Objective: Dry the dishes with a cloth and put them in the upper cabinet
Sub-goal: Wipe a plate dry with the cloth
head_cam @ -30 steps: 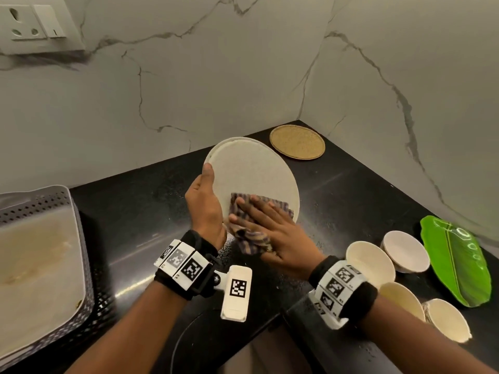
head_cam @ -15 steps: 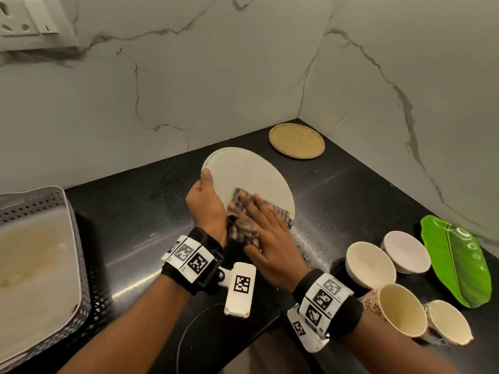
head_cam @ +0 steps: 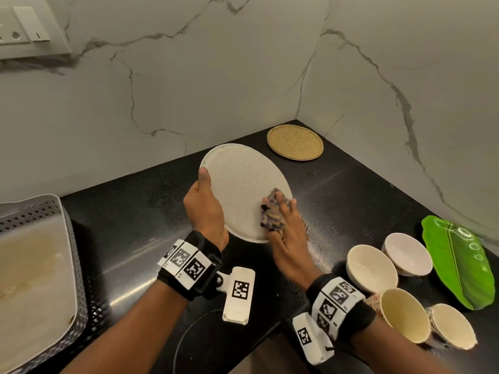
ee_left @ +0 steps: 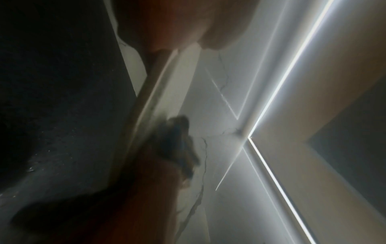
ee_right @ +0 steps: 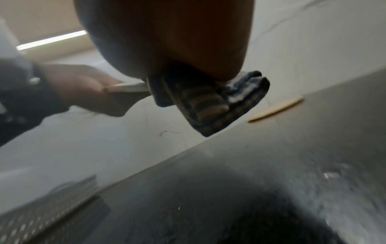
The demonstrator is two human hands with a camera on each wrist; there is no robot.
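The plate [head_cam: 243,190] is held tilted above the counter [head_cam: 135,225], the left hand [head_cam: 205,209] clamping its left rim, thumb on top. The right hand [head_cam: 286,233], fingers spread flat, presses the cloth [head_cam: 272,214] against it, now swept from beside that grip to the far right edge. The face is probably nearly dry.

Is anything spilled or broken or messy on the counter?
Nothing broken. Small water drops speckle the black counter beside the plate and the right hand wiping it with the cloth. The tray bottom looks stained brownish.

Cloth [head_cam: 273,211] half under fingers — tray [head_cam: 40,265] cropped
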